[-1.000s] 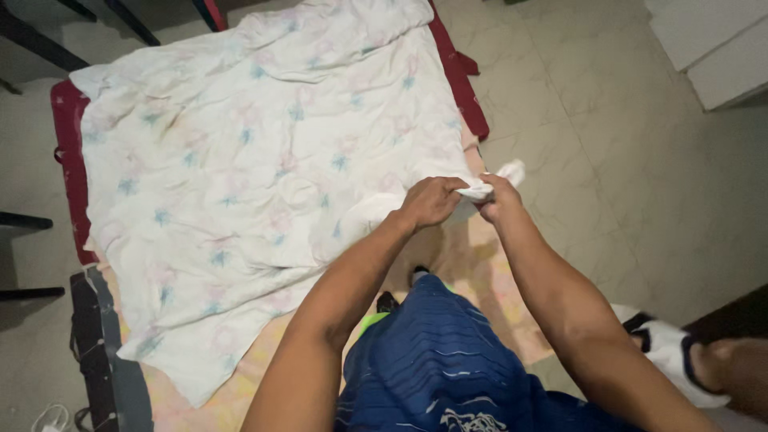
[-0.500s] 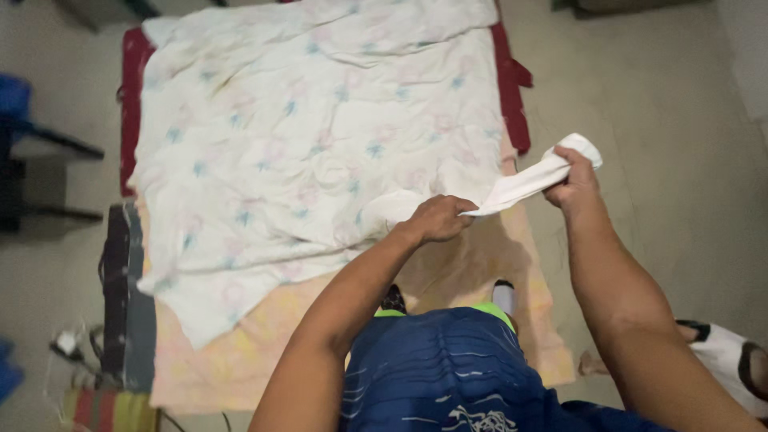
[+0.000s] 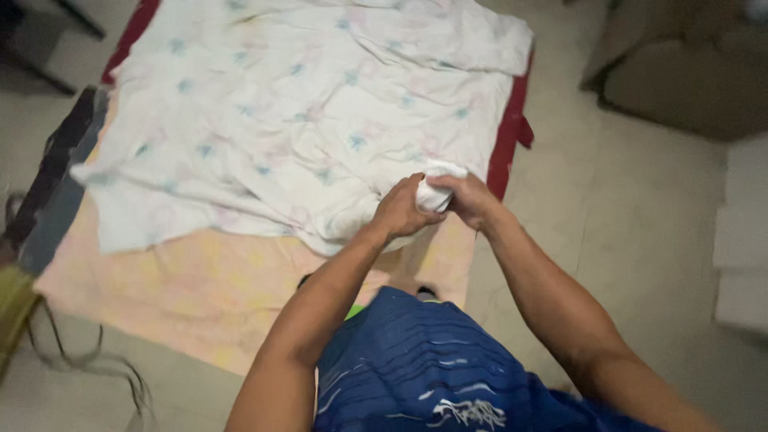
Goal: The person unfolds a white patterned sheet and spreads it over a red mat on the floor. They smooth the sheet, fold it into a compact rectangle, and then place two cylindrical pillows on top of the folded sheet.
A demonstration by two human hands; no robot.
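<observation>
A white sheet (image 3: 288, 112) with a faint blue and pink flower print lies crumpled over a peach cloth (image 3: 200, 288) on the floor. My left hand (image 3: 402, 210) and my right hand (image 3: 470, 198) are close together above the sheet's near right corner. Both are closed on a bunched white piece of the sheet's edge (image 3: 436, 186), which shows between them.
A dark red mat edge (image 3: 509, 132) runs along the sheet's right side, with pale tiled floor (image 3: 640, 208) beyond. A brown box (image 3: 688, 72) stands at the upper right. A dark strap and cables (image 3: 56, 336) lie at the left edge.
My right hand, which had pulled the white fabric out to the right, has come back to my left hand, and the stretched strip is now bunched between them. The view shifted.
</observation>
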